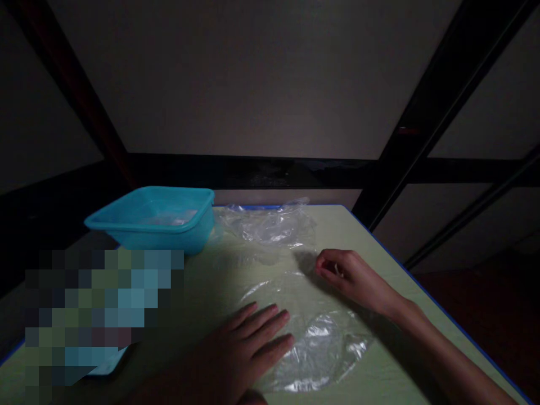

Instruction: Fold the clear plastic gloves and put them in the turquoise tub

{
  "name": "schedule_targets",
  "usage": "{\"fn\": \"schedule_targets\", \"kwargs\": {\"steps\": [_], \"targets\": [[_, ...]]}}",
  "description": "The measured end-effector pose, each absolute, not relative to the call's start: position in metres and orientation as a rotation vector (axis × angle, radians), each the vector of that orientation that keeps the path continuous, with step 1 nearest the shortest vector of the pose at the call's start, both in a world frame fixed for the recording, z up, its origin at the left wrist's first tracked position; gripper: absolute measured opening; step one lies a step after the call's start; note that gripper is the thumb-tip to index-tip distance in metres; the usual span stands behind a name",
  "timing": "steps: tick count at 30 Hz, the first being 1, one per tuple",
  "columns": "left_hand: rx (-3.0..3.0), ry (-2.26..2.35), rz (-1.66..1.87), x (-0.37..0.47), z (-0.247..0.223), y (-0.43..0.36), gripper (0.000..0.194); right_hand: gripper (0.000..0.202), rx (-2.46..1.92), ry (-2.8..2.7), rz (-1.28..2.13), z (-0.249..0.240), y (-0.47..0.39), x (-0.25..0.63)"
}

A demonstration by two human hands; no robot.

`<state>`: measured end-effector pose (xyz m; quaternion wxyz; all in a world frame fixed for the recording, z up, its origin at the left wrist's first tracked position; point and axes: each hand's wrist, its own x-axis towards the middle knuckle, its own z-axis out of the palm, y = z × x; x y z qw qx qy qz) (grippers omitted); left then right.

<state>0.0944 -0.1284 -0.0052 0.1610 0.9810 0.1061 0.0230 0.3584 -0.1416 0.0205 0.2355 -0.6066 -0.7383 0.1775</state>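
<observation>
Head view, dim light, entries by size. Largest: pale panelled wall, crossed by dark beams. Next: pale green table, edged in blue. At far left of it, blue tub, with something pale and shiny inside (too dim to identify). Nearer on the left, flat pale-blue thing, pixelated over except for one corner.

Then the transparent plastic film, in two showings. Near film: wrinkled, lying loose on the table, just right of the left fingertips. Far film: crumpled by the table's far edge, right of the tub. Cannot tell whether joined or separate.

Handling, as judged: very light, limp, slick; apt to skid, crease and cling to itself. Probably easy to tear if tugged hard at one spot. Best taken at a raised fold or free edge, in a thumb-and-finger pinch, with a flat palm as anchor. Avoid scraping at the smooth middle (little to catch there).

Left hand: palm down at the near film's left side, with fingers extended and slightly apart, nothing visibly gripped. Right hand: beyond the near film, apparently raised, judging by the shadow; curled narrow toward the thumb. Smallest: pale sliver at its fingers. Cannot tell whether film or anything else is pinched there.
</observation>
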Motion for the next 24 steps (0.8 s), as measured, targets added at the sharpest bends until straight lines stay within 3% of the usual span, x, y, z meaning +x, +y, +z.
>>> {"fn": "schedule_targets", "kwargs": {"steps": [3,7,13,19,24], "targets": [[2.915,0.303,0.163,0.095,-0.001,-0.130,0.041,0.013,-1.757,-1.974,0.384,0.014,-0.135,0.367],[2.946,0.121,0.133,0.095,0.015,-0.125,0.055,0.014,-1.813,-1.850,0.302,0.001,-0.127,0.378],[2.923,0.178,0.199,0.095,0.005,-0.119,0.044,0.020,-1.754,-1.782,0.404,-0.012,-0.122,0.374],[2.843,0.356,0.161,0.096,-0.017,-0.115,0.064,0.018,-1.773,-1.850,0.315,-0.016,-0.120,0.361],[2.776,0.401,-0.020,0.096,-0.015,-0.116,0.068,0.015,-1.753,-1.760,0.355,-0.019,-0.117,0.357]]}}
